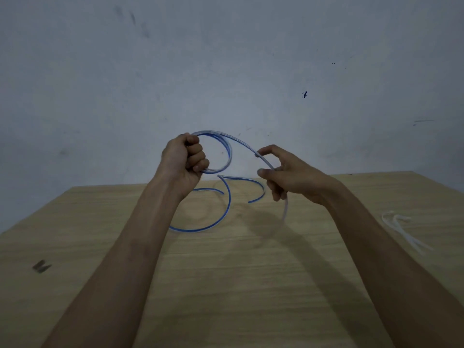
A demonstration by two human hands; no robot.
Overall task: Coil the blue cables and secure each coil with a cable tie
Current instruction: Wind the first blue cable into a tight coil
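Here my left hand [184,160] fists the thin blue plastic cable's loops [223,149]; its free strand arcs rightward into my half-open right hand's [288,177] pinch, above the wooden table's [226,285] far edge.

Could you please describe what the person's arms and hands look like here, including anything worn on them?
Both arms are bare from the bottom edge of the picture up to the hands, with no sleeves showing. The left hand and the right hand wear no gloves, and no rings, watch or wristbands are visible. No markings stand out; the picture is dim and slightly blurred.
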